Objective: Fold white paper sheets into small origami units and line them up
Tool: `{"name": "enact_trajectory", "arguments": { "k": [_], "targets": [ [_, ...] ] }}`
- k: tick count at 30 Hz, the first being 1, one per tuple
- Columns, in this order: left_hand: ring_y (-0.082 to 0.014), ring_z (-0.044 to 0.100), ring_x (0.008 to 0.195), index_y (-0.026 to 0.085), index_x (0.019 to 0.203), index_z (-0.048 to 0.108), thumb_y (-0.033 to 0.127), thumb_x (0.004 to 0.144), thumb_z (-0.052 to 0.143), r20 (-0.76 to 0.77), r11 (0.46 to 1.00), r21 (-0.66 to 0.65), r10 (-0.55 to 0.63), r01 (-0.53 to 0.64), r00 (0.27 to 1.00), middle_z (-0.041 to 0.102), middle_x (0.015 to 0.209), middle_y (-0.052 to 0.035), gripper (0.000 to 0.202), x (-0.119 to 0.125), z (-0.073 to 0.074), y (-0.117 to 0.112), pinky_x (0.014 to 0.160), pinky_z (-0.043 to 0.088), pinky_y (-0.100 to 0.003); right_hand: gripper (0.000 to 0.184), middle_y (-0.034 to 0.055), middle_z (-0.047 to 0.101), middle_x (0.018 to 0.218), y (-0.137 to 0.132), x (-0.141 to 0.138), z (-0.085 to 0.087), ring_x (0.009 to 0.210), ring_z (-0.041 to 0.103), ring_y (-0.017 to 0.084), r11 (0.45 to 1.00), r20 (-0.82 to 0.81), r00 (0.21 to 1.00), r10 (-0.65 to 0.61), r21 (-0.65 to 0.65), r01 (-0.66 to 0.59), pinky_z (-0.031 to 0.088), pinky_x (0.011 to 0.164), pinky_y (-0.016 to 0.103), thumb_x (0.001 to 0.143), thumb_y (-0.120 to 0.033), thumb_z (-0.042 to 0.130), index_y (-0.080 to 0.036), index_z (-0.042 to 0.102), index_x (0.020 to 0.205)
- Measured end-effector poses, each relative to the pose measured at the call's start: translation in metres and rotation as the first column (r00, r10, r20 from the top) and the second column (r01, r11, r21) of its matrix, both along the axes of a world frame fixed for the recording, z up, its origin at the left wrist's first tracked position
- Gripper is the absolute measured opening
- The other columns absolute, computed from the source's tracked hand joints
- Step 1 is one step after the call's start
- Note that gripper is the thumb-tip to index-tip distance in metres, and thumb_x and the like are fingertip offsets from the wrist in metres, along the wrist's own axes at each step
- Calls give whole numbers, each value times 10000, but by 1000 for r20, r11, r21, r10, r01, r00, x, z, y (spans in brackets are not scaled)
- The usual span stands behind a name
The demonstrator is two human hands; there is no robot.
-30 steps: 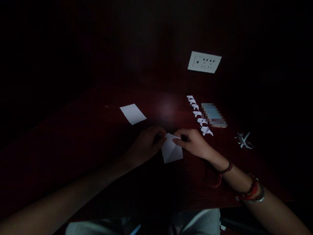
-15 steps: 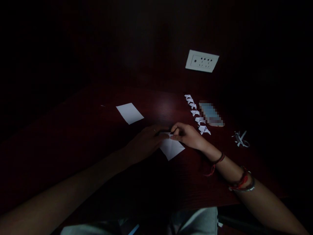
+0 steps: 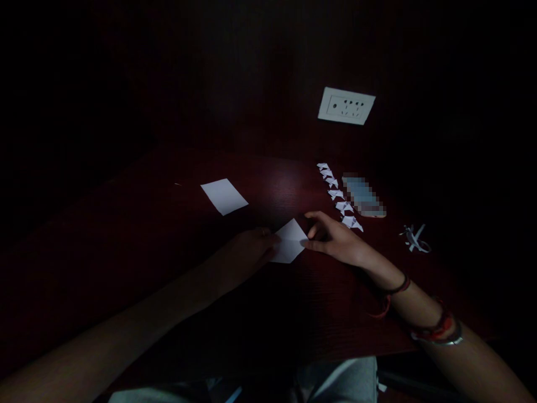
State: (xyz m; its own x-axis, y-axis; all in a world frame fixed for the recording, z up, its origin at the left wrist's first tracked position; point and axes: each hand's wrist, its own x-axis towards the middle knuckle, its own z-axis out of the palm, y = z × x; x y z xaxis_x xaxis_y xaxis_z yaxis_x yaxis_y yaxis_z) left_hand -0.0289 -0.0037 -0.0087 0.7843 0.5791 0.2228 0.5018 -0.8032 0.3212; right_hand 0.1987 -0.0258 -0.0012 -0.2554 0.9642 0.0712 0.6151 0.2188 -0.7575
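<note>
A creased white sheet of paper (image 3: 291,242) is between my hands, one corner pointing away from me. My left hand (image 3: 251,249) is closed on its left side, thumb on top and the other fingers partly lost in shadow. At the right corner, my right hand (image 3: 335,239) has its thumb against the paper with the fingers curled; the forefinger stands off from the sheet. A second, flat white sheet (image 3: 224,196) lies farther off to the left. Beyond my right hand, several small folded paper figures (image 3: 344,207) form a row.
Beside the row lies a phone (image 3: 363,195), its screen blurred out. Thin paper strips (image 3: 415,239) sit in a tangle at the right of the dark red table (image 3: 268,190). A white socket plate (image 3: 346,106) is on the wall behind. The surroundings are very dark.
The creased paper has turned, its point now facing away from me instead of toward me. My hands have moved apart, the right one shifting right, to opposite sides of the sheet.
</note>
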Motion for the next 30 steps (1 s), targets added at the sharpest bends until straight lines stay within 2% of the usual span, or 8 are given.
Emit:
{"name": "enact_trajectory", "arguments": {
  "k": [4,8,11,15,18,21,25,30],
  "targets": [
    [-171,498,894,192,1059,503,175,775,476,91,991,-16,137,-136,986,523,994,-48,286,7,-4,3,776,411,-309,596,13,555,822,-4,-8,2,670,535,122,999,86,996,-2,45,-1,434,613,272,665,-274,616,-209,348,1193],
    [-223,403,1060,215,1086,484,189,740,521,88,990,11,141,-142,986,468,1129,-50,349,8,-6,6,867,334,-402,636,39,532,881,-11,-10,7,731,533,144,997,106,993,-44,63,38,444,663,299,655,-307,622,-206,335,1214],
    [-209,461,979,206,987,537,197,750,509,66,986,-28,166,-164,984,535,1020,-29,239,8,-6,5,838,343,-402,660,41,526,896,-16,-6,9,757,536,148,1000,50,999,-16,5,16,448,686,308,666,-325,612,-228,299,1239],
    [-208,479,961,218,1003,524,213,725,552,128,968,-74,248,-240,960,541,1025,-22,279,9,-6,2,829,351,-390,630,11,555,834,-17,-5,6,723,548,128,994,-68,998,4,-110,-12,446,690,299,695,-293,585,-250,272,1240],
    [-171,513,869,220,1005,500,195,707,575,220,953,-159,290,-259,931,544,999,-9,308,12,-8,0,769,398,-329,601,11,567,819,-10,-14,-3,719,549,122,995,-162,984,-72,-84,59,442,707,293,689,-260,582,-220,289,1213],
    [-147,513,752,205,971,497,211,701,592,250,942,-196,317,-273,915,541,909,-1,287,15,-9,-1,670,423,-284,564,7,566,787,-6,-25,-7,684,539,114,991,-184,975,-122,35,130,445,682,272,682,-202,571,-193,320,1188],
    [-152,499,812,185,960,491,224,710,606,277,957,-113,290,-269,916,512,924,-11,278,17,-9,-3,713,413,-281,515,-17,568,735,-8,-35,-1,627,520,94,957,-89,991,-96,265,117,431,643,241,699,-99,492,-203,358,1185],
    [-194,502,862,232,1092,453,231,739,595,144,959,74,260,-272,955,556,952,-17,381,18,-6,-8,745,385,-336,527,-17,576,720,-12,-39,2,603,526,90,967,-98,994,-56,242,78,438,604,225,704,-101,477,-190,343,1205]
  ]
}}
